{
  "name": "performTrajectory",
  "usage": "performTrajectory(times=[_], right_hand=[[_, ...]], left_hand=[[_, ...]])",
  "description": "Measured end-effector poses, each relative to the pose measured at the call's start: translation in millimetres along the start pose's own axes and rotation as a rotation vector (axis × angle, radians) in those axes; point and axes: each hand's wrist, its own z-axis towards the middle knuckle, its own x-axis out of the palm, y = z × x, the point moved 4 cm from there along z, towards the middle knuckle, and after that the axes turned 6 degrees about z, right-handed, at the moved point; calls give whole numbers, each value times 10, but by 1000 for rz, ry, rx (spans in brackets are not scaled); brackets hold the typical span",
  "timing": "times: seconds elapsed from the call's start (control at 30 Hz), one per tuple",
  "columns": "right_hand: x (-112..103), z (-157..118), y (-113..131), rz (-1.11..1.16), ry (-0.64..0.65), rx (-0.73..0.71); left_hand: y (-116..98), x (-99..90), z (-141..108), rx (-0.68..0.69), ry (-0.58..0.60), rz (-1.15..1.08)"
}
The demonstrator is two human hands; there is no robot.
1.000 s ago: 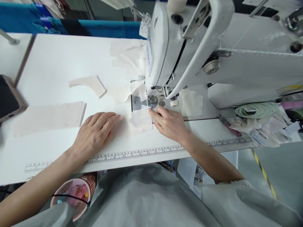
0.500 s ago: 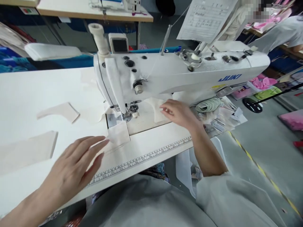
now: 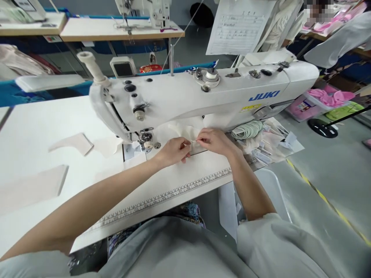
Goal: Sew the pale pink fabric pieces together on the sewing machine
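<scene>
"Cloth first: lying where?"

"Beneath the arm of the white sewing machine, right of the metal plate, pale and partly hidden by both hands."

"And at the left hand?"

"Curled at the near edge of that cloth, with thumb and fingertips bent close together. Cannot tell whether gripping or only touching."

"What about the right hand?"

"Pinching the cloth's right side between thumb and forefinger, with the other fingers loosely folded. Close to the left hand, with only a narrow gap between."

"Near that wrist?"

"Just to the right, a coil of pale green cord, next to a heap of scraps."

"And over to the left?"

"On the white table, a curved pale piece and, nearer, a pale strip. Along the front edge, a printed ruler."
</scene>
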Motion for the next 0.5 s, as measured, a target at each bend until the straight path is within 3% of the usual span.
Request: performTrajectory(times=[0.4,0.5], right_hand=[[-10,-55,-47,13,-71,-54],[-16,-75,-69,13,-191,-52]], left_hand=[[52,189,421,-50,-12,-16],[36,179,395,-41,-29,66]])
